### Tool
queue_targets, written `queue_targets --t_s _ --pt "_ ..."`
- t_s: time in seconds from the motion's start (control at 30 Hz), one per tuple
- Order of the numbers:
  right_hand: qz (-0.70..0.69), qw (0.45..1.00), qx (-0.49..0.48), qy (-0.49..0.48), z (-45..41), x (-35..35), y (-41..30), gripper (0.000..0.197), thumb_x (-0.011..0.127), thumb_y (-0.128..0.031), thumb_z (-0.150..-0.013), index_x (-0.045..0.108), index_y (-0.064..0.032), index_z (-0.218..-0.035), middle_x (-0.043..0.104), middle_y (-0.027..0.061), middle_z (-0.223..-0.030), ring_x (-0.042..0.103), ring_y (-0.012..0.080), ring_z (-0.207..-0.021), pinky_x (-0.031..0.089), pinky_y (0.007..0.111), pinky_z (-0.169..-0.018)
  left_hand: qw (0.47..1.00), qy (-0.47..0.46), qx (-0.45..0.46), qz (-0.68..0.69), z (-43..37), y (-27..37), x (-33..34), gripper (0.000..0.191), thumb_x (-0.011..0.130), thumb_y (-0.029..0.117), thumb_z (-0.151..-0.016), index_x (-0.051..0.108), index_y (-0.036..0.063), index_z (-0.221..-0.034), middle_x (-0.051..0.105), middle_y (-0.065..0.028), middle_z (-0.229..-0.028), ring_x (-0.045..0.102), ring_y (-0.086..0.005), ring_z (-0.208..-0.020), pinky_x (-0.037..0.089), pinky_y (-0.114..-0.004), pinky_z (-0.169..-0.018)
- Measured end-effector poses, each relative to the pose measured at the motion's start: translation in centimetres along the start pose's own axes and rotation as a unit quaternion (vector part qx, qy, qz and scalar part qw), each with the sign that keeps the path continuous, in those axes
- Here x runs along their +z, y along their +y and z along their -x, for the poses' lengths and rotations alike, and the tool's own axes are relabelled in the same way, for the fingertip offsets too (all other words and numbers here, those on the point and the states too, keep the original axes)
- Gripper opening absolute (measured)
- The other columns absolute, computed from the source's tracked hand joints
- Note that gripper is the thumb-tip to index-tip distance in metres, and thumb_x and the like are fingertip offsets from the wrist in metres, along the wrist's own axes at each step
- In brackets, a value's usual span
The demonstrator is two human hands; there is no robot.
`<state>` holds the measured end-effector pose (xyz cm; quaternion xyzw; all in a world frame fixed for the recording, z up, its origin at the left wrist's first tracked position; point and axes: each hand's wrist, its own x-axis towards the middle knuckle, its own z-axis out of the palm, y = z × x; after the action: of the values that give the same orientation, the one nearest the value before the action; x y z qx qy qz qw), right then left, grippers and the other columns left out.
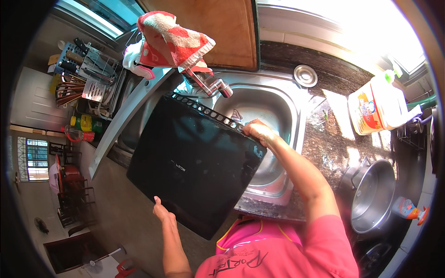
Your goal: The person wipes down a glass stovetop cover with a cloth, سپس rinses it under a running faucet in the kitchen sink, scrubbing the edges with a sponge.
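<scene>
A large black glass panel (194, 156), perhaps a stove lid, is held tilted across the front of the stainless steel sink (271, 173). Along its far edge runs a dark strip with a row of holes (208, 112). My right hand (260, 132) grips that edge near its right end, over the basin. At the near left edge, my left hand (162, 210) supports the panel, its thumb showing on top and the other fingers mostly hidden. Just beyond the strip, the chrome faucet (219, 88) points over the basin. Light reflections and small spots mark the glass.
A red and white towel (174, 40) hangs over the faucet. Left of the sink stands a dish rack (100, 69) with utensils. On the right counter are a large pump bottle (375, 104), a steel pot (372, 196), a spray bottle (408, 208) and a small metal lid (305, 75).
</scene>
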<state>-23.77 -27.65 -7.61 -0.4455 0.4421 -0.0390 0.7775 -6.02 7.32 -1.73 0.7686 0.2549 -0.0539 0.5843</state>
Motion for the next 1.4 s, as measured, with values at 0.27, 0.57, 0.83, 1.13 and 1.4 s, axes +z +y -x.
queue_targets --t_s 0.27,0.57,0.83,1.13,1.4 --pt "-0.011 0.999 -0.010 -0.034 0.0 -0.6 0.2 0.007 0.061 -0.010 -0.060 0.058 -0.0051 -0.063 0.046 0.0021 -0.052 0.034 0.0100 -0.046 0.025 0.026 -0.041 1.000 0.006 0.011 -0.008 -0.5 -0.3 -0.1 0.042 0.055 0.025 -0.083 0.051 -0.0139 -0.099 0.053 -0.0176 -0.104 0.053 -0.0220 -0.089 0.042 -0.032 -0.082" --pt "0.025 0.998 0.033 -0.047 0.1 -1.2 0.1 0.005 0.060 -0.012 -0.061 0.058 -0.0077 -0.062 0.045 0.0018 -0.052 0.034 0.0100 -0.045 0.022 0.027 -0.040 1.000 -0.006 0.006 0.001 0.0 0.1 -0.1 0.040 0.055 0.024 -0.083 0.053 -0.0134 -0.098 0.054 -0.0173 -0.102 0.054 -0.0217 -0.086 0.043 -0.031 -0.080" --pt "-0.044 0.996 0.035 -0.068 -0.7 -1.6 2.2 0.005 0.054 -0.004 -0.057 0.056 -0.0074 -0.062 0.045 -0.0001 -0.053 0.032 0.0094 -0.043 0.020 0.026 -0.038 0.999 -0.022 -0.019 0.017 -1.3 0.0 -0.8 0.040 0.057 0.024 -0.082 0.053 -0.0103 -0.100 0.054 -0.0147 -0.103 0.053 -0.0219 -0.089 0.043 -0.032 -0.082" --pt "-0.063 0.995 0.005 -0.083 1.1 -0.3 2.8 0.030 0.048 0.005 -0.057 0.057 -0.0006 -0.085 0.055 -0.0002 -0.073 0.037 0.0046 -0.046 0.025 0.020 -0.038 1.000 -0.014 -0.022 0.006 -2.4 0.6 -1.3 0.042 0.058 0.024 -0.081 0.052 -0.0117 -0.101 0.053 -0.0167 -0.104 0.053 -0.0229 -0.089 0.043 -0.034 -0.082" --pt "-0.047 0.995 0.024 -0.088 2.5 -0.5 3.2 0.024 0.057 -0.006 -0.063 0.058 -0.0031 -0.087 0.054 -0.0019 -0.070 0.041 0.0047 -0.050 0.028 0.021 -0.040 1.000 -0.008 -0.002 -0.021 -2.4 1.2 -1.3 0.049 0.060 0.026 -0.079 0.048 -0.0130 -0.106 0.047 -0.0197 -0.114 0.049 -0.0249 -0.099 0.036 -0.035 -0.090"
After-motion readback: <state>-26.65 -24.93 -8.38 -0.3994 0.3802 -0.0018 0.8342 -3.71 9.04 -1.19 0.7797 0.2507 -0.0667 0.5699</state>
